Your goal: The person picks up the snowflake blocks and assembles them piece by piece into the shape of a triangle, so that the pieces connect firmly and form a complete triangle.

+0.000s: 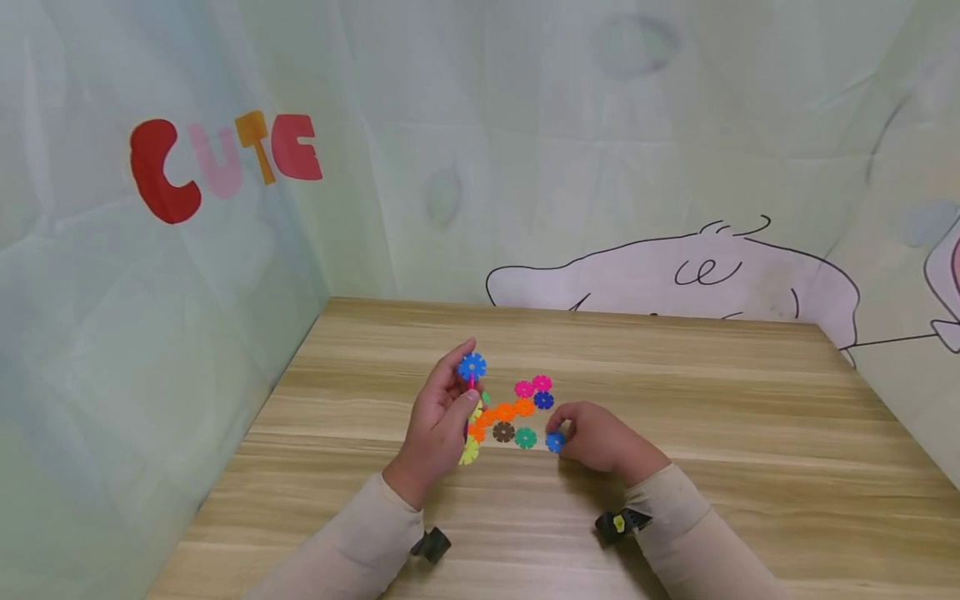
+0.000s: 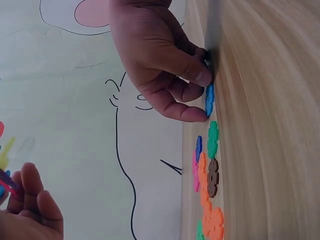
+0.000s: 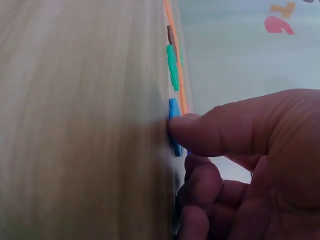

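My left hand (image 1: 438, 417) is raised above the table and holds a joined set of notched plastic snowflake discs. A blue disc (image 1: 472, 367) tops that set, with pink, yellow and purple parts below it, partly hidden by the fingers. In the left wrist view, only part of this set shows at the left edge. My right hand (image 1: 603, 442) is down at the tabletop, its thumb and fingers curled at the rim of a blue snowflake disc (image 1: 554, 442). In the left wrist view that blue disc (image 2: 209, 100) lies flat between the right hand's fingertips (image 2: 202, 77).
Loose discs lie on the wooden table (image 1: 675, 383) between the hands: green (image 1: 525, 437), brown (image 1: 503, 432), several orange (image 1: 505, 412), dark blue (image 1: 543, 401) and two pink (image 1: 524, 389). Printed cloth walls (image 1: 420, 167) stand along the table's back and left edges.
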### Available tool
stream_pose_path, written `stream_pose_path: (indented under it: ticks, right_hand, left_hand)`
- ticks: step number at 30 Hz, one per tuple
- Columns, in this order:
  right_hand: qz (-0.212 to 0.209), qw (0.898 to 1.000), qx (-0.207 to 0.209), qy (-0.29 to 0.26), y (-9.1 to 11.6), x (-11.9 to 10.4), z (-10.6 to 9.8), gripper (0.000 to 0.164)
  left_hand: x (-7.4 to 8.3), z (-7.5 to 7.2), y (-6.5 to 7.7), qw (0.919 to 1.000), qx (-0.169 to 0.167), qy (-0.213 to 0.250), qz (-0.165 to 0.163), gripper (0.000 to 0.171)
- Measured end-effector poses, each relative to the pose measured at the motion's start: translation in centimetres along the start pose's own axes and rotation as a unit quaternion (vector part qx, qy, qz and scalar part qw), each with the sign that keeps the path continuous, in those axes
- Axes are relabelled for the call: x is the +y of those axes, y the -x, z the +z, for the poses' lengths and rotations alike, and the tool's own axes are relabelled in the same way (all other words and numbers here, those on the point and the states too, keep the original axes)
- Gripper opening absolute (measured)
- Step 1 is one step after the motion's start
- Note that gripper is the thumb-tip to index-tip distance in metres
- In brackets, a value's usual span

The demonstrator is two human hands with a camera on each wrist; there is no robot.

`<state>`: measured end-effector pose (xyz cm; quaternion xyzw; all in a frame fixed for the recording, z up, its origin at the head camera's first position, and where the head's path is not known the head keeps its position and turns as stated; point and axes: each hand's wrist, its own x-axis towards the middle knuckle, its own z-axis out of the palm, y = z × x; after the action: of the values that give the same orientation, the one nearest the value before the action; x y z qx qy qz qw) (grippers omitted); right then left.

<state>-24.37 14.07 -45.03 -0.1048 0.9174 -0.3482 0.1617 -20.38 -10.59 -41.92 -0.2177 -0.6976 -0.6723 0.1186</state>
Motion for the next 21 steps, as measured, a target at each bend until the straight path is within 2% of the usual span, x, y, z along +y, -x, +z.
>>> stream_pose_path:
  ticks: [11, 21]
  right_hand:
    - [-0.007, 0.999, 0.012, 0.036, 0.14, -0.12, -0.14, 0.028]
    - [-0.022, 0.999, 0.007, 0.027, 0.58, -0.31, -0.39, 0.032]
  left_hand:
    - [-0.18, 0.03, -0.04, 0.9999, -0.005, -0.001, 0.015, 0.06]
    - [-0.46, 0.05, -0.07, 0.9997, 0.002, 0.001, 0.025, 0.05]
